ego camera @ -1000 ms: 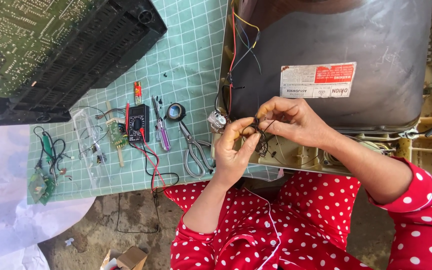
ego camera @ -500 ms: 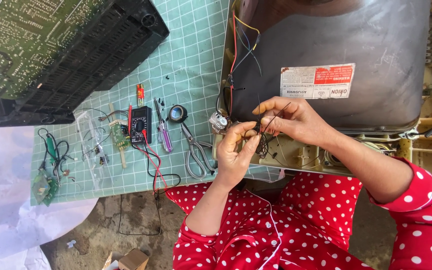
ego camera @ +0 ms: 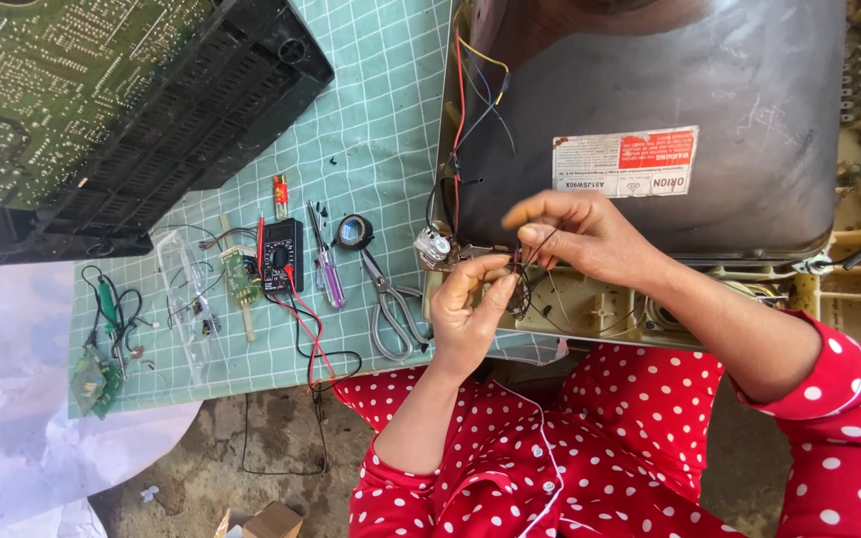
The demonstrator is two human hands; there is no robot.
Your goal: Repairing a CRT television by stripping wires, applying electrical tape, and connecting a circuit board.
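Where the thin dark wires cross between my two hands, just right of frame centre, they run roughly from lower left to upper right, looping down toward the beige chassis beneath. My left hand sits below and left of them, thumb and forefinger pinched together on the lower end. My right hand lies above and right, fingers closed on the upper end; one fingertip is blurred. Both hands touch the wires, so neither is nearer.

Behind them stands the dark picture tube, with coloured leads dropping along its left edge. Scissors, a purple-handled screwdriver and a multimeter lie on the green cutting mat to the left.

Wire ends and their attachment points are hidden by my fingers; how many strands there are cannot be made out.
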